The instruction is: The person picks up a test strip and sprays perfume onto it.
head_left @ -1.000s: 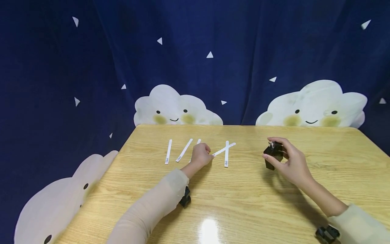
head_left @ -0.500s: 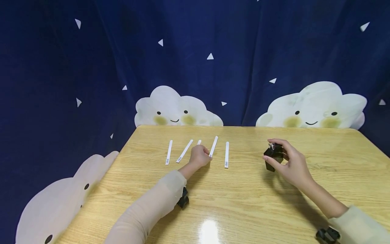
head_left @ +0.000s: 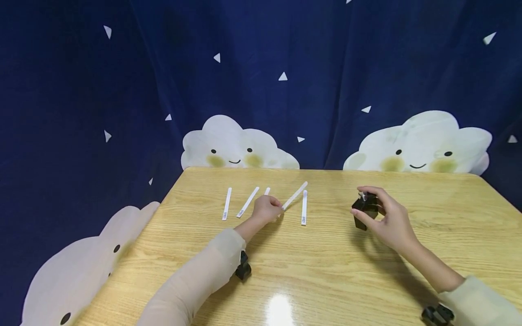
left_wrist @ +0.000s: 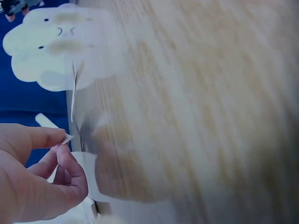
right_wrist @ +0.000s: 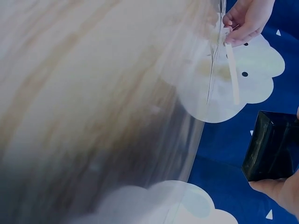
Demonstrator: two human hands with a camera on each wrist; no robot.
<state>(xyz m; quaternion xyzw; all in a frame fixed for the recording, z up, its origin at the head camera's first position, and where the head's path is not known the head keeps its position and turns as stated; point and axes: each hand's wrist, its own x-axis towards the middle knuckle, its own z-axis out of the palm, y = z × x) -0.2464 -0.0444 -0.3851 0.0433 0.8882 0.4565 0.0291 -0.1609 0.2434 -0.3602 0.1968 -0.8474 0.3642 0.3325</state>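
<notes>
My left hand (head_left: 267,209) pinches the near end of a white paper test strip (head_left: 296,194) between thumb and fingers. Held off the table, the strip slants up to the right; the left wrist view shows the pinched strip (left_wrist: 45,120) too. My right hand (head_left: 394,225) grips a dark square perfume bottle (head_left: 360,206) above the table, index finger on the sprayer at its top and thumb low on its side. In the right wrist view the bottle (right_wrist: 273,144) is cut off by the frame edge. Strip and bottle are well apart.
Several more white strips lie on the wooden table (head_left: 326,267): one at the far left (head_left: 227,203), a slanted strip (head_left: 248,202), one partly hidden (head_left: 267,191) behind my left hand, and one on the right (head_left: 304,208). A blue curtain (head_left: 318,90) hangs behind.
The pinched strip first crossed over the right-hand strip, then swung more upright, and now leans right again. My left hand shifted only slightly. The right hand and bottle stayed in place.
</notes>
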